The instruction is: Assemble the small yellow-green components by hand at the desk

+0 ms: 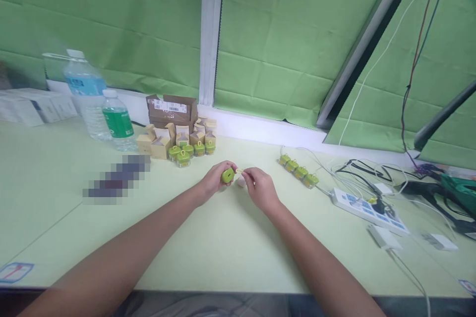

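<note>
Just above the middle of the table, my left hand point(217, 179) is closed around a small green case point(228, 175) with a dark slot in its face. My right hand point(261, 185) pinches a thin pale-yellow loop point(239, 171) beside the case. Whether the loop is fastened to the case, I cannot tell. Between the hands, lower down, lies a small round pinkish-white thing point(241, 182), partly hidden by my right fingers. Several similar green cases with clear lower parts and yellow loops point(183, 158) stand left of my hands. A slanting row of green cases point(301, 172) lies to the right.
Small open cardboard boxes point(160, 147) and a brown carton point(173, 110) stand at the back. Two water bottles point(121, 121) are further left, near a blurred-out dark object point(117, 178). On the right lie a power strip point(368, 211), tangled cables and a white adapter point(385, 237).
</note>
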The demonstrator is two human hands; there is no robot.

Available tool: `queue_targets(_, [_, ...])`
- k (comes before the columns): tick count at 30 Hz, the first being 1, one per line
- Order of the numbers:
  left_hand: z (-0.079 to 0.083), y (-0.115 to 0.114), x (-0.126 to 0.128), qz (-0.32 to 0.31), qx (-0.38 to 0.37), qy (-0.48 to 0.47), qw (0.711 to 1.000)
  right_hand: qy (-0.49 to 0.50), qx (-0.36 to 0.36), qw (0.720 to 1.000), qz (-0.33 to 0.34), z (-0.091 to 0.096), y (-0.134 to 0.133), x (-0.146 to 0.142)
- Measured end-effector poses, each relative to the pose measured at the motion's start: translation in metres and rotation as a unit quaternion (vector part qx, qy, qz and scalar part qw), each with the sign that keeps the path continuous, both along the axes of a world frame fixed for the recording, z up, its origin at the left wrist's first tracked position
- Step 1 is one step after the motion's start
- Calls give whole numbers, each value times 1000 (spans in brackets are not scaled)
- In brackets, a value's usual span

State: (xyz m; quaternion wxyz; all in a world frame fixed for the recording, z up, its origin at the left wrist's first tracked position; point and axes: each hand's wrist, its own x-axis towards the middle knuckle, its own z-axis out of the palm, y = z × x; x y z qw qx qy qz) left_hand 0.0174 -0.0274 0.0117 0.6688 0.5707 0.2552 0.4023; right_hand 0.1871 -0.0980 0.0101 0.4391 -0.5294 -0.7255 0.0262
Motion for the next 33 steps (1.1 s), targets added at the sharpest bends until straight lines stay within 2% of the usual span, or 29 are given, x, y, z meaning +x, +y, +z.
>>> queue_targets(6, [1, -4, -2, 32, 68, 63, 995, -40, 22, 999, -2, -1, 1, 0])
queue_targets(16, [4, -8, -4, 86, 204, 85, 972, -9, 6, 1000, 1, 0, 0, 0])
queue_targets(23, [5, -7, -5, 91, 213, 100, 968, -27, 17, 999, 5, -1, 0, 0])
queue_targets(33, [3, -7, -5, 60, 154, 71, 984, 19, -10, 999, 29, -3, -1, -2])
